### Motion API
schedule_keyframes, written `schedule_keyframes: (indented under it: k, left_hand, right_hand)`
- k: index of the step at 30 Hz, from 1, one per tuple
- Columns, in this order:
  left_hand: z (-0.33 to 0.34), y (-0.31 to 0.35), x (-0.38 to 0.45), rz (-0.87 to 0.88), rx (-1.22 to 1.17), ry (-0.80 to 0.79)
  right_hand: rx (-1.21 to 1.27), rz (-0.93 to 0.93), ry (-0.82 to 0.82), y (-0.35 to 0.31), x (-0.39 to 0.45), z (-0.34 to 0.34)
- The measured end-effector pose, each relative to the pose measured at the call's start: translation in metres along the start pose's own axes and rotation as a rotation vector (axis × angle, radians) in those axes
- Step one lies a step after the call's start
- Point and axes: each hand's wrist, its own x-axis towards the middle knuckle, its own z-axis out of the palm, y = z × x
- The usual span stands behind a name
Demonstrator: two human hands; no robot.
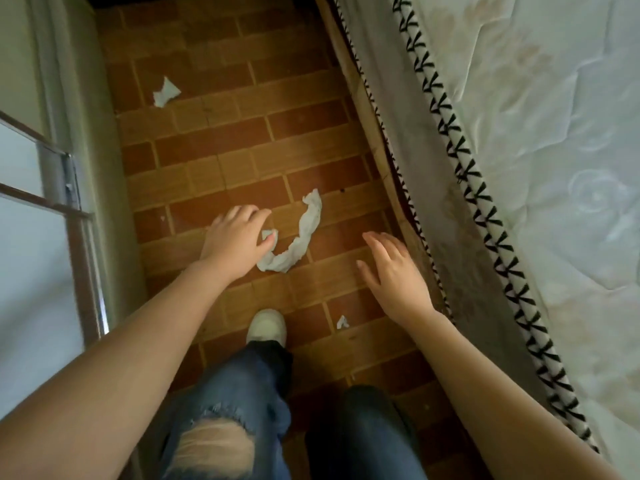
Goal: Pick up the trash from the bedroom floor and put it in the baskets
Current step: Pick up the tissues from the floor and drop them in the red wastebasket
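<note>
Head view: the long tissue (300,237) lies on the floor (221,140) between the hands. It looks light, soft and tearable; take hold at its near crumpled end. Left hand (239,242) reaches down, fingers curled and pinching that end. Right hand (391,268) hovers beside the bed (519,168), fingers straight and apart, holding nothing.

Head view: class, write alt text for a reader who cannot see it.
A person's left hand reaches down to a long twisted strip of white tissue on a brick-patterned floor, its fingertips at one end, while the right hand hovers open beside a mattress. Two smaller paper scraps lie nearby.
</note>
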Motion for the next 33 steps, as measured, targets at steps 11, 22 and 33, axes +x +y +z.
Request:
schedule_keyframes:
  k: [11,22,33]
  left_hand:
    - [0.176,-0.024,0.099,0.17,0.1,-0.108]
    - [0.268,-0.022,0.115,0.053,0.126,-0.173]
    - [0.282,-0.007,0.126,0.105,0.059,0.008]
  right_hand:
    - [-0.039,0.035,-0.206,0.092,0.062,0.181]
    - [-0.191,-0.014,-0.62,0.145,0.064,0.271]
    - [-0.201,-0.035,-0.584,0.143,0.066,0.273]
